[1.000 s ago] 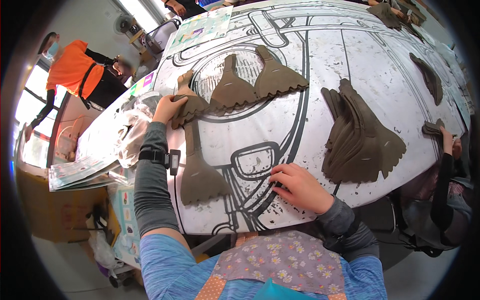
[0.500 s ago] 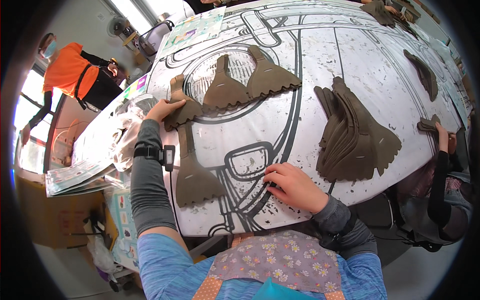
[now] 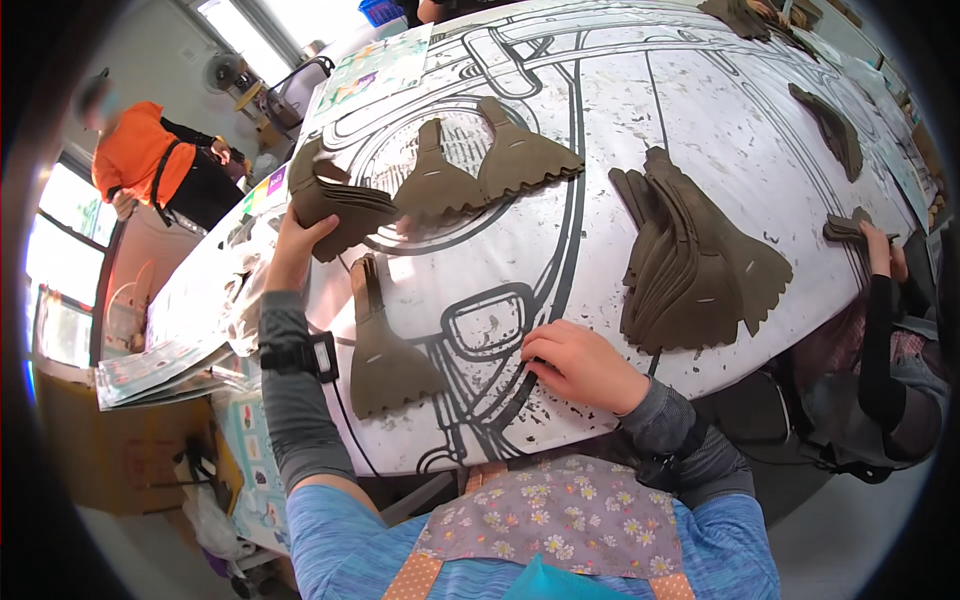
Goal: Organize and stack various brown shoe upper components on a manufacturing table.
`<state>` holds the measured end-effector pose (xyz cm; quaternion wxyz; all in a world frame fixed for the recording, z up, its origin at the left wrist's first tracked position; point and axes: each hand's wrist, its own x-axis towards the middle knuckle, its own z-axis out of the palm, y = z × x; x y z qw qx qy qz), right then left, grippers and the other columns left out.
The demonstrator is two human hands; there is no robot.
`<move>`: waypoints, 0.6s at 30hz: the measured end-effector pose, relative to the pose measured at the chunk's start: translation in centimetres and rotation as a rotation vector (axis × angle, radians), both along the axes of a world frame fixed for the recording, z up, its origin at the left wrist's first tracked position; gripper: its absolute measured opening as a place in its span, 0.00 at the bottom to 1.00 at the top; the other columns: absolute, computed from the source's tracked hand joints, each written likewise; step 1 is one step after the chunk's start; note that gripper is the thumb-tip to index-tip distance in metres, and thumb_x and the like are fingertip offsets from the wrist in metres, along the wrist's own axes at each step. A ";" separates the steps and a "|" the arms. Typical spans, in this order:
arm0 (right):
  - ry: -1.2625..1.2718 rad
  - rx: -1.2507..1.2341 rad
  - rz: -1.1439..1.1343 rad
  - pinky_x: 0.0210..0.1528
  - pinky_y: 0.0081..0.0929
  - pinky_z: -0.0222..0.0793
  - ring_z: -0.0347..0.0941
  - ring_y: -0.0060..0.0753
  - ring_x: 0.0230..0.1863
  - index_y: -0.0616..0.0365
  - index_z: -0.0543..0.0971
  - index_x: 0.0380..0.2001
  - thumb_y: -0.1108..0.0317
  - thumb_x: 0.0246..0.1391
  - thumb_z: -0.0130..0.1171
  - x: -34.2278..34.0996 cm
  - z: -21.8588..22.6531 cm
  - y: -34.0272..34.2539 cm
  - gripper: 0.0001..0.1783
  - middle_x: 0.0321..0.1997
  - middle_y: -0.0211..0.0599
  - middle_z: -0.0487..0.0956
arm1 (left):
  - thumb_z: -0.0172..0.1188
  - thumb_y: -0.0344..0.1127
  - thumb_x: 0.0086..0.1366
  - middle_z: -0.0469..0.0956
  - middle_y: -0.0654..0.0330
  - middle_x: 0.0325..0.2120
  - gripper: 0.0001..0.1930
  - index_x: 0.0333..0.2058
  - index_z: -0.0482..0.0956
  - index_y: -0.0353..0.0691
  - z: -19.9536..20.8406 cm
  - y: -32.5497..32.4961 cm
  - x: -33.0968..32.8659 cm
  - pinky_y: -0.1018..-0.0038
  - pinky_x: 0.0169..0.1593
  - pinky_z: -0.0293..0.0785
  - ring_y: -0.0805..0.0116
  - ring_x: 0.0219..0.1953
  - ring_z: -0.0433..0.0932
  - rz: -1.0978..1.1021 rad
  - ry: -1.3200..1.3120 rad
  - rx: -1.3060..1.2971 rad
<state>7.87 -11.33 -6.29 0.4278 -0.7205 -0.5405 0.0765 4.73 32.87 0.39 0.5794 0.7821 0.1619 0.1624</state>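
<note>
My left hand (image 3: 298, 245) grips the edge of a stack of dark brown, bell-shaped foam pieces (image 3: 345, 208), lifted and tilted so its layers fan out. My right hand (image 3: 580, 365) rests on the table, fingers loosely curled together with nothing visible in them. Nearest my left forearm lies another narrow-necked brown stack (image 3: 390, 375) with a scalloped lower edge. Two similar stacks, a middle one (image 3: 437, 185) and a right one (image 3: 525, 155), lie beyond. A large fanned pile of brown pieces (image 3: 700, 265) lies right of my right hand.
A white cloth with black line drawings (image 3: 560, 260) covers the table. Crumpled clear plastic (image 3: 245, 270) and printed sheets (image 3: 160, 370) lie at the left edge. Another person's hand (image 3: 880, 250) holds brown pieces at the right. A person in orange (image 3: 155, 155) stands far left.
My left hand has raised and tilted the stack off the table, showing its layers. My right hand's fingers have curled closer together. The person in orange has shifted an arm.
</note>
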 end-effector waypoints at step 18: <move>-0.647 0.810 -0.417 0.40 0.29 0.64 0.66 0.31 0.43 0.45 0.79 0.45 0.71 0.37 0.73 -3.1 8.1 4.9 0.26 0.43 0.26 0.72 | 0.72 0.31 0.52 0.72 0.50 0.50 0.28 0.49 0.65 0.42 2.4 -18.0 -9.0 0.79 0.38 0.77 0.67 0.45 0.75 -0.270 -0.860 -0.133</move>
